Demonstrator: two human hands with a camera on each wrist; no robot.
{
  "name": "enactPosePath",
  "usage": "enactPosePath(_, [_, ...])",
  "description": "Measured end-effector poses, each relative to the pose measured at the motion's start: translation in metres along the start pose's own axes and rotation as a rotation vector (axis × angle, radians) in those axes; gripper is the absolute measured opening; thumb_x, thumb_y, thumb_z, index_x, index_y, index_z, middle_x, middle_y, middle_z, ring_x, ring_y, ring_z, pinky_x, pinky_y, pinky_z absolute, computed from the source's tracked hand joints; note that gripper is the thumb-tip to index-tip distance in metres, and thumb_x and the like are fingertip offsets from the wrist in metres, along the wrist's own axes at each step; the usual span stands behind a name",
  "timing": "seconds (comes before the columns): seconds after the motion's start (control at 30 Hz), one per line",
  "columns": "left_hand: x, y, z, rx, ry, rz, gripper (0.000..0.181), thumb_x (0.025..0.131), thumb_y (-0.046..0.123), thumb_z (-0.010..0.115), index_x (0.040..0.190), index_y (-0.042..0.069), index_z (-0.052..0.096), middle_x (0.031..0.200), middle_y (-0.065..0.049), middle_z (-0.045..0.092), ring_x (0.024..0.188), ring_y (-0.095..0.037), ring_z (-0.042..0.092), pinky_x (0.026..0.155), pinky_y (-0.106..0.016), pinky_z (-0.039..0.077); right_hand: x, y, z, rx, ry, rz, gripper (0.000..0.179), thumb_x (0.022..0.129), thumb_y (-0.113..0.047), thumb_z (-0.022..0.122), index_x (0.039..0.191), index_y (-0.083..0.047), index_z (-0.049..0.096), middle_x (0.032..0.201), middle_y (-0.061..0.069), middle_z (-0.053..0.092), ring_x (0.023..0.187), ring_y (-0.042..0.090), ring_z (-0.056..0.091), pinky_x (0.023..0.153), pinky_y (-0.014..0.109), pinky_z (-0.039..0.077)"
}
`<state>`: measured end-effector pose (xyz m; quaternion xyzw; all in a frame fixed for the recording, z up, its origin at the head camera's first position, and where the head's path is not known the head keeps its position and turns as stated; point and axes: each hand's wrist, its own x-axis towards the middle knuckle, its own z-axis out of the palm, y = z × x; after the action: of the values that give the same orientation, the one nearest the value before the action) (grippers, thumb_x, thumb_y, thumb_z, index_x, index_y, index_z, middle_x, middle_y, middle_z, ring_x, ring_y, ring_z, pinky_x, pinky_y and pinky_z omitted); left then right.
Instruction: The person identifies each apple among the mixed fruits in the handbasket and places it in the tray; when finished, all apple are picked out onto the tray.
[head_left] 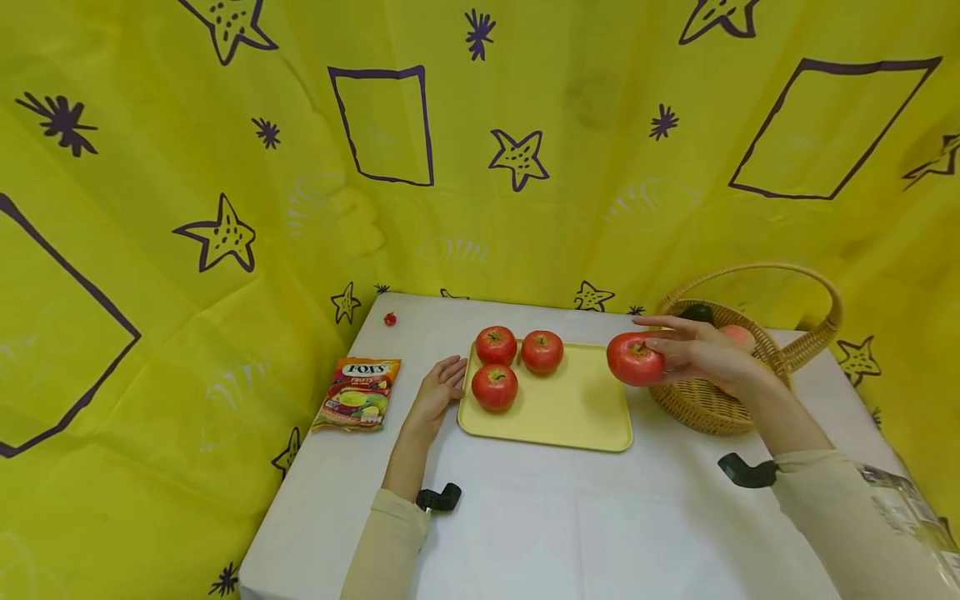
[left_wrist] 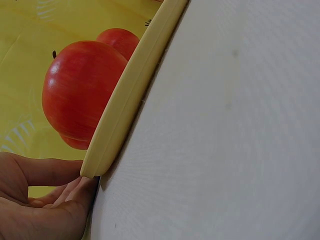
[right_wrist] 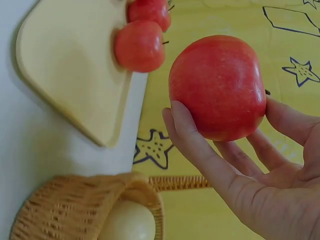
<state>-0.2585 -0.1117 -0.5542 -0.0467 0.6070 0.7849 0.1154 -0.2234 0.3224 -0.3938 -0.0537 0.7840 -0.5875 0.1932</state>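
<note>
Raised over the right end of the yellow tray [head_left: 577,417], a red apple [head_left: 632,360] is gripped by my right hand [head_left: 705,357]. In the right wrist view, thumb and fingers spread around that apple [right_wrist: 217,87]. My left hand [head_left: 435,396] rests at the tray's left edge with relaxed fingers; the left wrist view shows a fingertip touching the tray's rim [left_wrist: 120,117]. Three more red apples stand on the tray's left part: a front one [head_left: 494,387], one behind it [head_left: 495,345] and one to the right [head_left: 542,352].
A wicker basket [head_left: 693,408] with a tall handle stands at the right, holding a dark green item [head_left: 696,313] and a pinkish round one [head_left: 738,337]. On the left lie a candy bag [head_left: 358,394] and a tiny red object [head_left: 390,318]. Yellow cloth [head_left: 465,217] hangs behind the white table.
</note>
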Motion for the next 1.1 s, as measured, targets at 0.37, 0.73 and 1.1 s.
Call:
enactPosePath(0.37, [0.0,0.002,0.002,0.006,0.015,-0.005,0.079,0.083,-0.026,0.048,0.157,-0.001,0.037,0.16,-0.021,0.044,0.15,-0.033,0.041,0.122,-0.042,0.037,0.02,-0.004,0.031,0.077,-0.042,-0.011,0.056,0.103,-0.018,0.065,0.156,-0.013,0.046,0.146,0.027,0.049,0.103,0.033,0.073,0.09,0.053,0.061])
enactPosePath(0.73, [-0.001,0.002,0.002,0.007,0.007,-0.008,0.079,0.084,-0.027,0.048,0.158,-0.002,0.035,0.161,-0.022,0.041,0.151,-0.034,0.038,0.123,-0.044,0.035,0.038,-0.003,0.051,0.146,-0.096,-0.008,0.061,0.105,-0.015,0.061,0.157,0.001,0.035,0.145,0.027,0.054,0.1,0.036,0.075,0.093,0.058,0.058])
enactPosePath(1.1, [-0.001,0.003,0.002,-0.003,0.01,-0.001,0.078,0.084,-0.028,0.047,0.157,-0.003,0.035,0.161,-0.024,0.042,0.151,-0.035,0.038,0.122,-0.046,0.035,0.047,-0.001,0.071,0.161,-0.109,0.027,0.062,0.106,-0.018,0.059,0.159,0.002,0.032,0.157,0.032,0.041,0.106,0.033,0.073,0.094,0.056,0.059])
